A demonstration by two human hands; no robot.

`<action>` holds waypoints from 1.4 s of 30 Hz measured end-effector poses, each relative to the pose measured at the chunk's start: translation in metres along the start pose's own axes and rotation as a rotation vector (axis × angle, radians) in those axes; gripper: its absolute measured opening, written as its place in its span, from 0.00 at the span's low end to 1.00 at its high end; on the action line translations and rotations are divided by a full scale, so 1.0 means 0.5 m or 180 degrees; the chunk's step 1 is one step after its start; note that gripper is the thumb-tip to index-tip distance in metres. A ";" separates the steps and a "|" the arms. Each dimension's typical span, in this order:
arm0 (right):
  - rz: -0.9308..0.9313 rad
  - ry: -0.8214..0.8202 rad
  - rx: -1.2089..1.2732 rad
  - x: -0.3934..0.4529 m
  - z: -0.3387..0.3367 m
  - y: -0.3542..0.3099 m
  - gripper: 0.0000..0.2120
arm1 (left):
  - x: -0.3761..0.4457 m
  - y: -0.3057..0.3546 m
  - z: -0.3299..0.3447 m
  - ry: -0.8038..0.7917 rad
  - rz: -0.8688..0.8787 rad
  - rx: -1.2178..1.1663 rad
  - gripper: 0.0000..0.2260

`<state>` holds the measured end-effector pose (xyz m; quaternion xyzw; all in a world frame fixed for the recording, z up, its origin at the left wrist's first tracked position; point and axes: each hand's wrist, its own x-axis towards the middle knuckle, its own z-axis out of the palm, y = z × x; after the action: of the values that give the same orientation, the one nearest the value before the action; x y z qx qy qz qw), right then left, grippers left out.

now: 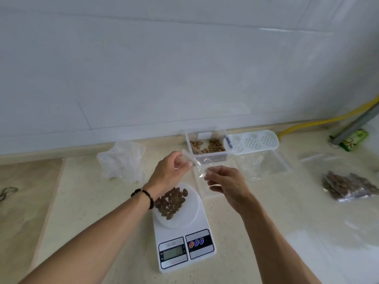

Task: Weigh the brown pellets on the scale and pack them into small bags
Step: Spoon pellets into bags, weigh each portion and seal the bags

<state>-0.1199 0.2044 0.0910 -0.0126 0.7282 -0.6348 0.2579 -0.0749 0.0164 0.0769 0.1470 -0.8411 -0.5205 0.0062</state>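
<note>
The left hand (pixel 171 171) and the right hand (pixel 226 184) are raised side by side above the bench (pixel 256 232), each pinching one end of a small clear bag (pixel 198 163) stretched between them, the left at its upper strip, the right with thumb and forefinger at its lower edge. Well to the left of the left hand lies a crumpled clear plastic bag (pixel 121 160). A dark bead bracelet (pixel 143 196) circles the left wrist. Directly beneath the hands stands a white scale (pixel 184 242), with a heap of brown pellets (pixel 171 201) on its round platform; the display digits are too blurred to read. Just beyond the hands sits a clear container (pixel 207 146) holding more pellets, with a white perforated tray (pixel 253 142) touching its right side. Well to the right of the right hand lies a pile of filled bags (pixel 346 187).
</note>
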 end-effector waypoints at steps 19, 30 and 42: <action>-0.1066 -0.0159 -0.0271 -0.135 -0.094 -0.225 0.06 | -0.142 0.277 -0.048 0.0612 0.0592 -0.1049 0.08; -0.1348 -0.0253 -0.0522 -0.207 -0.185 -0.267 0.06 | -0.215 0.386 0.022 0.0717 0.0610 -0.1050 0.05; -0.1660 -0.0328 -0.0882 -0.239 -0.211 -0.287 0.05 | -0.223 0.433 0.069 0.0804 0.0698 -0.0583 0.05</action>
<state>-0.1021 0.3150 0.2743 -0.2665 0.7661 -0.5727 0.1185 -0.0260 0.1644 0.2670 0.1175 -0.7937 -0.5685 0.1818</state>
